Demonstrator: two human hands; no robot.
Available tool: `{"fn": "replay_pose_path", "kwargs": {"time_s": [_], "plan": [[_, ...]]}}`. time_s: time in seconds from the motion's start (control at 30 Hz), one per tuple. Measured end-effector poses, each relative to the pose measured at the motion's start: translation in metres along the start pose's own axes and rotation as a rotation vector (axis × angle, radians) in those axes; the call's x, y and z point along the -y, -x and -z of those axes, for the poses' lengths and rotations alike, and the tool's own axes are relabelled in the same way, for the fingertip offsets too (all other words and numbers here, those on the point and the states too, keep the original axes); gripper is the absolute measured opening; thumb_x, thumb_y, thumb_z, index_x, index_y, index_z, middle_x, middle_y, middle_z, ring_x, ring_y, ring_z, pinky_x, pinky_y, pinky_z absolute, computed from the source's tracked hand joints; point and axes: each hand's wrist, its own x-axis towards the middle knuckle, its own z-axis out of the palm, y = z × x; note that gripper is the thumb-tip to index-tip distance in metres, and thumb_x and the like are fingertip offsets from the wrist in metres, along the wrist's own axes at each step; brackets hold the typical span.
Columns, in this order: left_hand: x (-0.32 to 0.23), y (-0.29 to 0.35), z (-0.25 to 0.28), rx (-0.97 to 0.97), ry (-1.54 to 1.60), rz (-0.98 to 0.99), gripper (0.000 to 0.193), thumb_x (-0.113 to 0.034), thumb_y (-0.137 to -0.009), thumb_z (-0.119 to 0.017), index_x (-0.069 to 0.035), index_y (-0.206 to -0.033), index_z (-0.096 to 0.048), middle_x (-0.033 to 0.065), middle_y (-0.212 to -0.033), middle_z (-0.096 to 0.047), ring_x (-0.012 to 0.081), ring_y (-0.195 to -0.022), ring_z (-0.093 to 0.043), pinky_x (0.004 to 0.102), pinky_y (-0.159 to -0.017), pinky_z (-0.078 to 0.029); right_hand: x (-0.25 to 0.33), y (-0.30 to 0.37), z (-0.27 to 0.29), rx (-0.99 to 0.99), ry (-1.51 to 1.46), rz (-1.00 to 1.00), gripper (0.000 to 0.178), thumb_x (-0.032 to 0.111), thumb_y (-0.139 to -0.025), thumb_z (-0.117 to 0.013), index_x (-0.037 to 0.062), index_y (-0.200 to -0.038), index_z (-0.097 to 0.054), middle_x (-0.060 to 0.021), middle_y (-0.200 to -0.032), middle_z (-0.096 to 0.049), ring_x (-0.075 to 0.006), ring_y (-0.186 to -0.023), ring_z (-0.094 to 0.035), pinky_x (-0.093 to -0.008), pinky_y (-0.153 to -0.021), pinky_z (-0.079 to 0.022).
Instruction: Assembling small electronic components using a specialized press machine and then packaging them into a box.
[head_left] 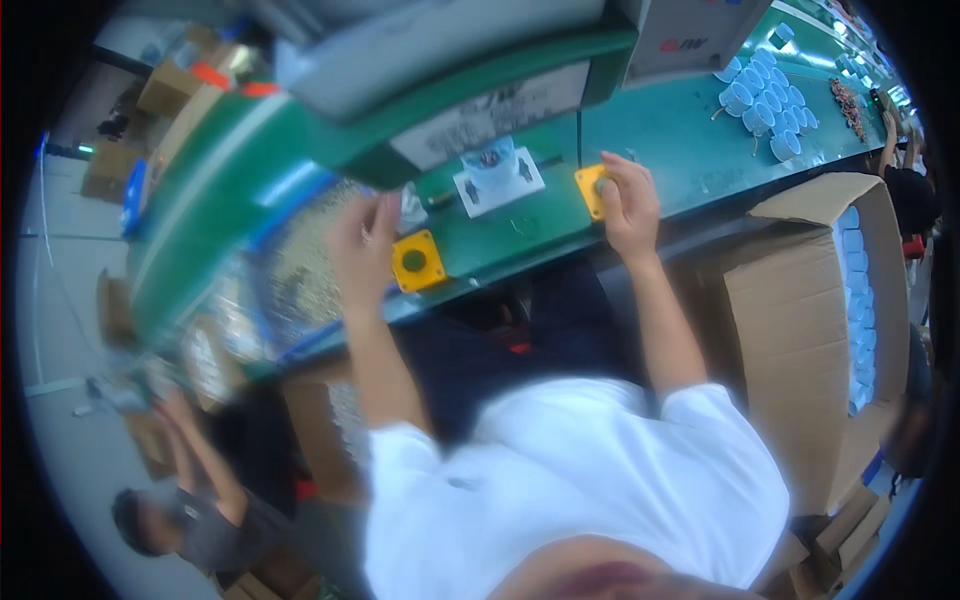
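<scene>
My left hand (362, 245), smeared by motion, hovers beside the left yellow push-button box (425, 262); its fingers look curled, and I cannot make out whether anything is in them. A small whitish object (411, 208) shows just past those fingers. My right hand (632, 210) is at the right yellow button box (590, 192), thumb over the button and fingers apart from it, with nothing held. Between the two boxes, a clear cup (490, 165) with something dark inside stands on a white plate (515, 190) beneath the machine head (480, 110).
A tray (315, 250) of small pale parts lies left on the green bench. Several translucent cups (765, 100) are grouped at the far right, near a reddish pile (848, 108). An open carton (790, 350) with stacked cups stands right. A co-worker (215, 510) is at lower left.
</scene>
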Motion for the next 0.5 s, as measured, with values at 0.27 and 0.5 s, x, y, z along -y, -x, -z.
{"fn": "replay_pose_path", "kwargs": {"time_s": [0.27, 0.5], "plan": [[0.074, 0.085, -0.012, -0.298, -0.275, -0.345, 0.011, -0.009, -0.084, -0.081, -0.002, -0.090, -0.076, 0.0091, -0.084, -0.067, 0.0249, -0.073, -0.060, 0.0389, -0.066, -0.048, -0.013, 0.003, 0.000, 0.015, 0.013, 0.170, 0.012, 0.004, -0.082, -0.065, 0.0001, -0.093, -0.067, -0.0151, -0.114, -0.073, -0.0362, -0.109, -0.064, -0.0440, -0.098, -0.051], [0.051, 0.061, -0.002, -0.082, -0.585, -0.528, 0.010, -0.009, -0.079, -0.081, -0.007, -0.089, -0.079, 0.0057, -0.085, -0.064, 0.0225, -0.079, -0.059, 0.0353, -0.066, -0.046, -0.010, -0.001, -0.012, 0.011, 0.091, 0.199, 0.010, 0.004, -0.080, -0.066, 0.0006, -0.090, -0.066, -0.0135, -0.112, -0.073, -0.0350, -0.109, -0.062, -0.0432, -0.096, -0.051]]}}
